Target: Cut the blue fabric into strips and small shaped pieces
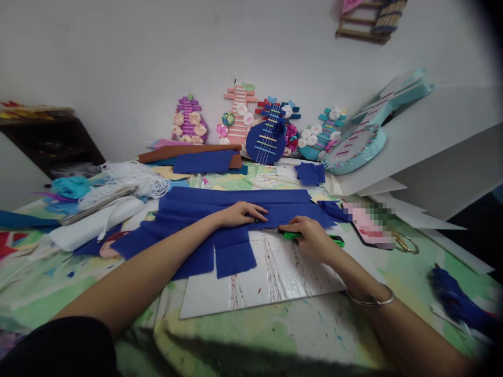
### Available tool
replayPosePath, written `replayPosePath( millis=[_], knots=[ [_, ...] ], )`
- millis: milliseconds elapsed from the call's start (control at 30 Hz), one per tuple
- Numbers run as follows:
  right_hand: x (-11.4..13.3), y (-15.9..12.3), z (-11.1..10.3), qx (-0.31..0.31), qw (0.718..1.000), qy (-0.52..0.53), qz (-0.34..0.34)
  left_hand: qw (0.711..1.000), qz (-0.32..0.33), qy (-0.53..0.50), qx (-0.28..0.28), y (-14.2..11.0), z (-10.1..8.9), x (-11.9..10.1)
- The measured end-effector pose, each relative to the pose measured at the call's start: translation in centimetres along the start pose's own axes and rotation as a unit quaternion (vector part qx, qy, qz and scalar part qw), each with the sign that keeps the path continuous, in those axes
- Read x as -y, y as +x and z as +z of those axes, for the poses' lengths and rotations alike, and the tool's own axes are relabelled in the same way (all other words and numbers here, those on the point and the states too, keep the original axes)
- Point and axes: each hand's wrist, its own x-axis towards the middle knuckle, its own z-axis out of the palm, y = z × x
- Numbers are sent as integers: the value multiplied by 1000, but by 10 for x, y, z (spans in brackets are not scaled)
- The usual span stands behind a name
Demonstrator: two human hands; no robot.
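Note:
My right hand is closed around a green utility knife, its tip pointing left at the near edge of a blue crepe paper sheet. My left hand lies on that sheet with its fingers stretched out, pressing it down close to the knife's tip. Under both is a white board with dark red cut marks. A cut blue piece rests on the board's left part, beside more folded blue paper.
Several decorated paper lutes lean on the wall. White cord and a white roll lie left. A phone, scissors and white boards are right. Folded blue paper lies at the back.

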Motion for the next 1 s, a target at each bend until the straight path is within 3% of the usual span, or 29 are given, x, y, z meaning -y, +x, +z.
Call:
replayPosePath(
  millis=[1000],
  knots=[
    [1,-2,8,-7,999,-3,-45,1000,10,20,-3,-2,1,-5]
  ],
)
